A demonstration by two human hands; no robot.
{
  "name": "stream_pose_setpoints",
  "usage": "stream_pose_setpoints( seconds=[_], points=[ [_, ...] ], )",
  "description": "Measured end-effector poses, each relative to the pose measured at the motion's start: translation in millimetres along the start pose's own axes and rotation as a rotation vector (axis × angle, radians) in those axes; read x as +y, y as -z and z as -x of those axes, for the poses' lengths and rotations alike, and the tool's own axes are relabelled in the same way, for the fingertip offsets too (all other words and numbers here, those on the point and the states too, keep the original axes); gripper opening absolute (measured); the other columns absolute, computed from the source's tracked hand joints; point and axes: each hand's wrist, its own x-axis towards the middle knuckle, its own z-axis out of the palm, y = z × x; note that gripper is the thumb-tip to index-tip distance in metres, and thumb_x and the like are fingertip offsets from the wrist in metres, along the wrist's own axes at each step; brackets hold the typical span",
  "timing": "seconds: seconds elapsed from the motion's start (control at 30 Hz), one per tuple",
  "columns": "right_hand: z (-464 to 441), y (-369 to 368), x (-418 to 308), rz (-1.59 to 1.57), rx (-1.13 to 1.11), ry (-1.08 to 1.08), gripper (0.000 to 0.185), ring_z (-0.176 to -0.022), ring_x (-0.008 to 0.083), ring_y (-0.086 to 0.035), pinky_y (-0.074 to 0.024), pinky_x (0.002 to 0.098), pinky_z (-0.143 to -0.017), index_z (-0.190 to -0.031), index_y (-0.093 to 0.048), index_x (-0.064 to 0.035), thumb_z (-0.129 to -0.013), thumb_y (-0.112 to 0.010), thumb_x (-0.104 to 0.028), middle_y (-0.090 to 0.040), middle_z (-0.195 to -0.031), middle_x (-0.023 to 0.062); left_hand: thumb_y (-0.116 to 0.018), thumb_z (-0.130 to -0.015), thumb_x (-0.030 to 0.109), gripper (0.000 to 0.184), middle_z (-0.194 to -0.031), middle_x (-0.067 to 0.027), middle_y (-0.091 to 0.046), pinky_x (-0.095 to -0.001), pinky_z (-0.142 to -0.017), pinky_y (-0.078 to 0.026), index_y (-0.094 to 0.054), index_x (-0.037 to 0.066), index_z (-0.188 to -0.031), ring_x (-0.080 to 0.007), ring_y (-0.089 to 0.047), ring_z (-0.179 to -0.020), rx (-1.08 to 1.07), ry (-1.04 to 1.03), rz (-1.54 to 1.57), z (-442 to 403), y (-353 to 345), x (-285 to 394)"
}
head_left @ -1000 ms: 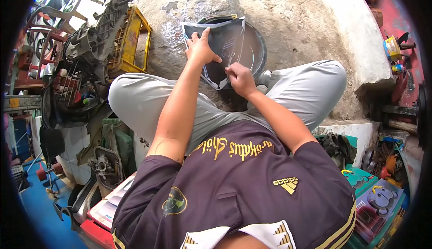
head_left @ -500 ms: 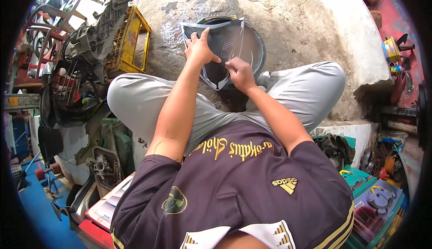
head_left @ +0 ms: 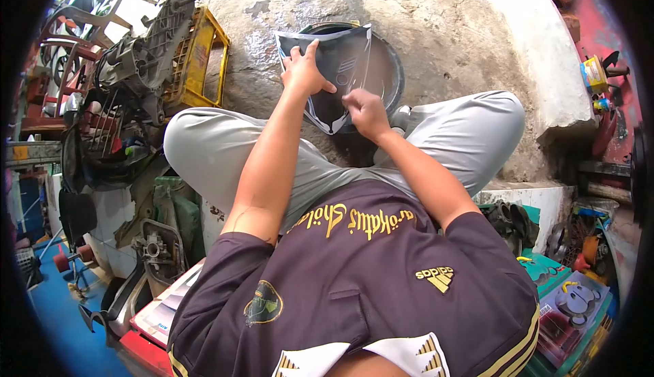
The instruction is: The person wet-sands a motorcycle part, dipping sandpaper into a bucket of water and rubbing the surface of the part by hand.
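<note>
A dark, glossy panel with pale edges (head_left: 330,108) lies over a round black basin (head_left: 392,70) on the floor between my legs. My left hand (head_left: 304,73) rests on the panel's left part, fingers spread. Close to the panel's lower right edge is my right hand (head_left: 366,113), its fingers curled together; whatever they hold, if anything, is too small to make out. Brownish water or a brown surface shows in the basin right of the panel.
To the left stand a yellow crate (head_left: 204,63) and a grey metal engine casing (head_left: 146,56). A carburetor-like part (head_left: 155,249) is at lower left. Boxes (head_left: 572,309) lie at lower right. A raised white ledge (head_left: 545,70) runs along the right.
My right hand shifts slightly at the panel's right edge. My left hand stays spread at the same place on the panel.
</note>
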Motion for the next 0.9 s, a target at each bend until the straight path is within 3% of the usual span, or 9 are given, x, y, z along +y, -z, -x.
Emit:
stream_pose_setpoints(
  seconds=[0.17,0.23,0.3,0.37,0.4,0.57,0.7,0.9],
  points=[
    [-6,-4,14,0.036,-0.035,0.094,0.006,-0.082,0.0357,-0.071,-0.0544,0.0408,-0.073,-0.094,-0.071,0.0013,-0.090,-0.071,-0.003,-0.070,-0.088,0.0179,-0.105,-0.049,0.036,0.138,-0.165,-0.0207,-0.034,-0.0536,-0.117,-0.044,-0.031,0.033,-0.165,-0.0435,-0.038,-0.149,0.000,0.004,0.007,-4,-3,-2],
    [-22,-7,19,-0.021,0.153,0.015,0.006,-0.082,0.0357,-0.071,-0.0544,0.0406,-0.073,-0.094,-0.071,0.0017,-0.090,-0.070,-0.003,-0.071,-0.089,0.0182,-0.105,-0.049,0.036,0.138,-0.165,-0.0210,-0.034,-0.0536,-0.117,-0.044,-0.032,0.033,-0.165,-0.0439,-0.038,-0.149,-0.002,0.004,0.003,-2,-2,-1],
    [-27,-3,21,-0.041,0.155,-0.022,0.007,-0.083,0.0362,-0.072,-0.0549,0.0404,-0.074,-0.094,-0.072,0.0015,-0.090,-0.070,-0.003,-0.072,-0.091,0.0188,-0.105,-0.048,0.036,0.138,-0.166,-0.0214,-0.034,-0.0537,-0.117,-0.045,-0.032,0.032,-0.165,-0.0442,-0.038,-0.149,-0.003,0.003,-0.003,-2,0,0],
    [-18,-4,19,0.019,0.107,-0.070,0.009,-0.081,0.0226,-0.072,-0.0542,0.0349,-0.074,-0.099,-0.073,0.0029,-0.092,-0.072,-0.003,-0.073,-0.089,0.0157,-0.105,-0.048,0.036,0.138,-0.165,-0.0221,-0.034,-0.0540,-0.117,-0.045,-0.032,0.032,-0.165,-0.0448,-0.039,-0.148,0.015,-0.015,0.008,-1,-2,-2],
    [-9,-3,6,0.035,0.097,-0.003,0.007,-0.083,0.0360,-0.072,-0.0549,0.0395,-0.073,-0.095,-0.073,0.0012,-0.089,-0.070,-0.002,-0.071,-0.089,0.0181,-0.105,-0.048,0.036,0.138,-0.165,-0.0221,-0.034,-0.0540,-0.117,-0.045,-0.032,0.032,-0.165,-0.0448,-0.039,-0.148,0.010,-0.012,0.007,0,-2,-2],
    [-8,0,8,-0.038,0.017,-0.028,0.007,-0.083,0.0367,-0.072,-0.0549,0.0408,-0.072,-0.095,-0.072,0.0009,-0.089,-0.070,-0.002,-0.072,-0.091,0.0182,-0.105,-0.048,0.035,0.138,-0.165,-0.0223,-0.035,-0.0544,-0.117,-0.045,-0.031,0.031,-0.165,-0.0457,-0.040,-0.148,0.012,-0.008,0.006,-4,-3,-2],
    [-34,-1,21,0.099,0.195,0.068,0.007,-0.083,0.0383,-0.071,-0.0551,0.0413,-0.072,-0.094,-0.073,0.0012,-0.089,-0.071,-0.003,-0.071,-0.091,0.0197,-0.105,-0.049,0.035,0.139,-0.165,-0.0218,-0.034,-0.0541,-0.117,-0.045,-0.030,0.032,-0.165,-0.0455,-0.038,-0.149,-0.003,0.000,-0.006,-2,0,0],
    [4,-4,5,-0.040,0.034,-0.016,0.009,-0.077,0.0335,-0.071,-0.0535,0.0380,-0.071,-0.098,-0.074,0.0020,-0.092,-0.072,-0.005,-0.070,-0.087,0.0201,-0.105,-0.050,0.035,0.138,-0.166,-0.0202,-0.032,-0.0549,-0.117,-0.044,-0.030,0.032,-0.165,-0.0442,-0.036,-0.150,-0.004,-0.006,0.019,0,0,0]
  ],
)
